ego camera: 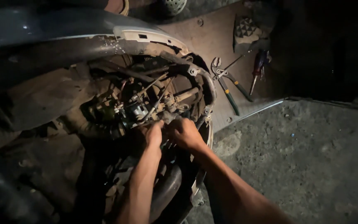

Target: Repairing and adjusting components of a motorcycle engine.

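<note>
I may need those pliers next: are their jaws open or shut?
Open: the green-handled pliers lie flat on the brown mat, handles spread apart and a gap showing at the head.

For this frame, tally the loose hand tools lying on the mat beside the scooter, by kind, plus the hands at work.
Pliers, green handles: 1
Screwdriver, red and blue handle: 1
Thin metal rod or pick: 1, too dim to tell its kind
Hands in the scooter's open engine bay: 2, left hand and right hand
Total: 5
</note>
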